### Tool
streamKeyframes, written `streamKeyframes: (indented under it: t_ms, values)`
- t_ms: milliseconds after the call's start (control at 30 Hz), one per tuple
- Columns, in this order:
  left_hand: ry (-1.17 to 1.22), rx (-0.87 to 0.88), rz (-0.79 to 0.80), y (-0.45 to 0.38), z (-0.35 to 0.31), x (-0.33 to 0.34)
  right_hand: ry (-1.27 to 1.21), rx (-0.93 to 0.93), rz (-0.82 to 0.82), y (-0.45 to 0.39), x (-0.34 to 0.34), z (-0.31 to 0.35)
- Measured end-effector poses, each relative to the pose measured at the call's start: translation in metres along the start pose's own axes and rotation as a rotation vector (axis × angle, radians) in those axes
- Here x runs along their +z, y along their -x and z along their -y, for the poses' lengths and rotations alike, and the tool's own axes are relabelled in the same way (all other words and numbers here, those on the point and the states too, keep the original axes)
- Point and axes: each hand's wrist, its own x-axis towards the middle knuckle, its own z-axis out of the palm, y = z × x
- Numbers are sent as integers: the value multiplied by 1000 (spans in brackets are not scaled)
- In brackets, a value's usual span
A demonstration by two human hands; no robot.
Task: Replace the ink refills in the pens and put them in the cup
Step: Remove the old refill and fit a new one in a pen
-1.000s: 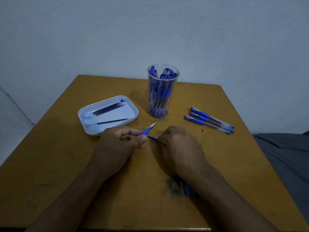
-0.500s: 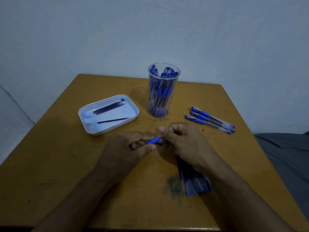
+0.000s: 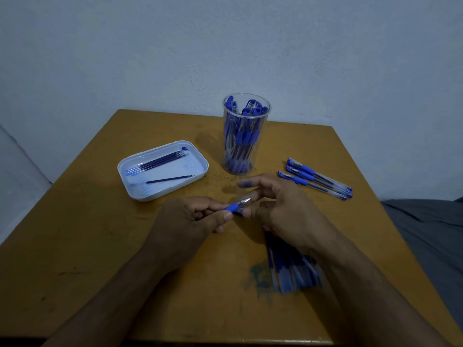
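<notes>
The left hand [image 3: 190, 219] has its grip clenched round a pen [image 3: 236, 205] whose tip touches the released right hand [image 3: 283, 209].

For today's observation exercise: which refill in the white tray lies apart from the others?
The single refill nearer the person; the other refills lie bundled at the tray's far side.

Setting: plain room, kind unclear | evidence: bare pale wall [image 3: 150, 58]; worn yellow-brown table [image 3: 100, 246]; grey fabric [image 3: 431, 234] at right

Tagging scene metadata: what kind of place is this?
Probably a plain room with a makeshift work desk: a bare scuffed yellow-brown wooden table against an unadorned pale painted wall, and grey fabric, perhaps bedding, at right.
</notes>
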Motion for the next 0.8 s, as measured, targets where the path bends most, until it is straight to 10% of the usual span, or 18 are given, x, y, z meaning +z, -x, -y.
streamKeyframes:
  t_ms: [800]
  values:
    - [-16,-26,-9,1,-2,1,59,-34,-50,-1,-4,-1]
